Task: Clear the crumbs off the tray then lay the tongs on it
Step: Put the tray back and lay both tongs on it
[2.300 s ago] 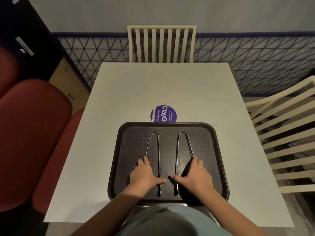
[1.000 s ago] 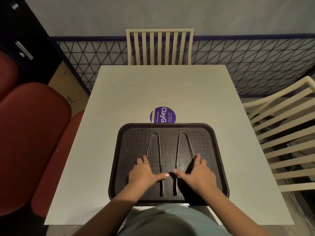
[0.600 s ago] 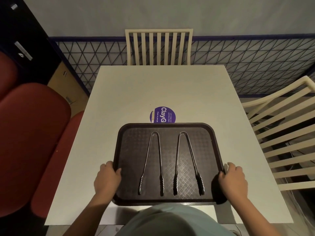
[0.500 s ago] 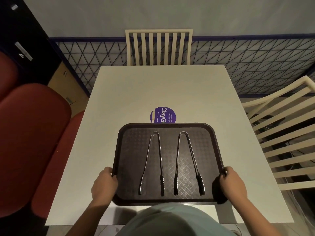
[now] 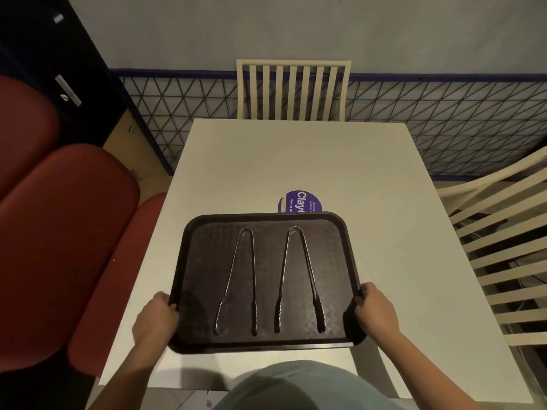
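A dark textured tray (image 5: 334, 232) sits near the front of the white table (image 5: 296, 161). Two metal tongs lie side by side on it, hinges pointing away from me: the left tongs (image 5: 239, 276) and the right tongs (image 5: 299, 276). My left hand (image 5: 155, 319) grips the tray's left rim near the front corner. My right hand (image 5: 376, 312) grips the right rim opposite. No crumbs show on the tray.
A purple round sticker (image 5: 300, 202) lies on the table just beyond the tray. A cream slatted chair (image 5: 293, 90) stands at the far end, another (image 5: 509, 255) at the right. Red cushioned seats (image 5: 59, 232) line the left side.
My hands left the tongs on the tray and went out to its side rims, which they now grip. The tray has shifted slightly and covers more of the sticker.
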Tool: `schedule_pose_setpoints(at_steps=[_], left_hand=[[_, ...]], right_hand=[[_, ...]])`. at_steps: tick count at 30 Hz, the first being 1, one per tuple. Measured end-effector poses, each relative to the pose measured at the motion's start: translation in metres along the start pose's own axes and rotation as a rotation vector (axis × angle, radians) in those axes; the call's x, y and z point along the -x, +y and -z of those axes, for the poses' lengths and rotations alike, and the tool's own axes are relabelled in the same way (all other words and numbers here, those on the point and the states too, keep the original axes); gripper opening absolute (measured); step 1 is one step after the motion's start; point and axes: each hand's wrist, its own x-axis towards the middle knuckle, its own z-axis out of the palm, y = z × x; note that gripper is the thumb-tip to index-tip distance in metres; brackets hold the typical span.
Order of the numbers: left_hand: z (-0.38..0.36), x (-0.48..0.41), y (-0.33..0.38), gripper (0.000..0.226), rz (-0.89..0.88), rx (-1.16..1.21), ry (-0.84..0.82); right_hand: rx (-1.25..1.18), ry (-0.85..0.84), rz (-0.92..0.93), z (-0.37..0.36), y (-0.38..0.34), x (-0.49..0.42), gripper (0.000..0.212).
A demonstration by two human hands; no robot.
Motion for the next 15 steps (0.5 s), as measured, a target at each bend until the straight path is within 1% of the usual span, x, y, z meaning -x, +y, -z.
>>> schedule_pose_setpoints(at_steps=[4, 9, 15], left_hand=[[0.007, -0.022, -0.013, 0.016, 0.016, 0.034, 0.006], [0.011, -0.042, -0.015, 0.018, -0.018, 0.034, -0.026], [0.009, -0.057, 0.012, 0.017, -0.083, 0.054, -0.073]], right_hand=[[-0.032, 0.01, 0.027, -0.012, -0.02, -0.001, 0.017], [-0.044, 0.049, 0.015, -0.019, -0.03, -0.006, 0.018], [-0.044, 0.116, -0.055, -0.009, -0.031, -0.029, 0.021]])
